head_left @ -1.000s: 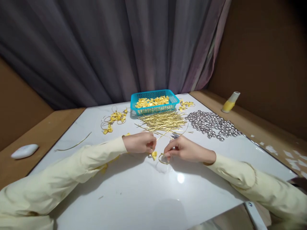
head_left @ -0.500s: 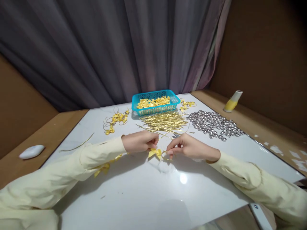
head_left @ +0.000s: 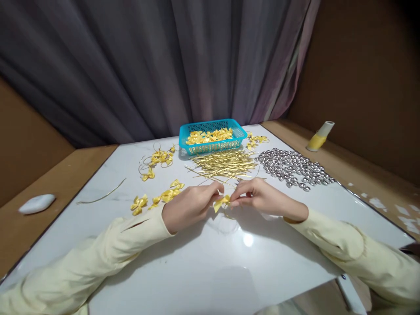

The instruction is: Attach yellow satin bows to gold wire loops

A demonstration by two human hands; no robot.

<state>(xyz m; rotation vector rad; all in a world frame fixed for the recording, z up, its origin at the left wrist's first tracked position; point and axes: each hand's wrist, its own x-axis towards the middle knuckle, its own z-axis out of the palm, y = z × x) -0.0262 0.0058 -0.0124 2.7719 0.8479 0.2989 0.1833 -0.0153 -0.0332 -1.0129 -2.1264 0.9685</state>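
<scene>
A yellow ribbon bow [head_left: 221,203] is held just above the white table between my two hands, with a thin gold loop of cord [head_left: 229,215] hanging below it. My right hand [head_left: 267,199] pinches the bow's right side between thumb and fingertips. On the other side, my left hand [head_left: 193,204] is closed, its fingertips right at the bow's upper left edge; whatever they grip is hidden by the fingers. Several loose yellow bows [head_left: 139,204] lie to the left of my left hand. Beyond both hands is a pile of gold cord pieces [head_left: 226,164].
A blue basket [head_left: 213,150] of yellow bows stands at the back. Silver beads [head_left: 295,168] spread at the right. Bows with cord loops [head_left: 161,157] lie at the left, others [head_left: 256,140] beside the basket. One cord [head_left: 101,196] lies far left. A yellow-white cone [head_left: 320,138] stands right.
The bow has moved slightly right and up, into my right fingers, which held the cord loop before. My left hand has turned, its fingers shifting to the bow's upper left, uncovering the loose bows.
</scene>
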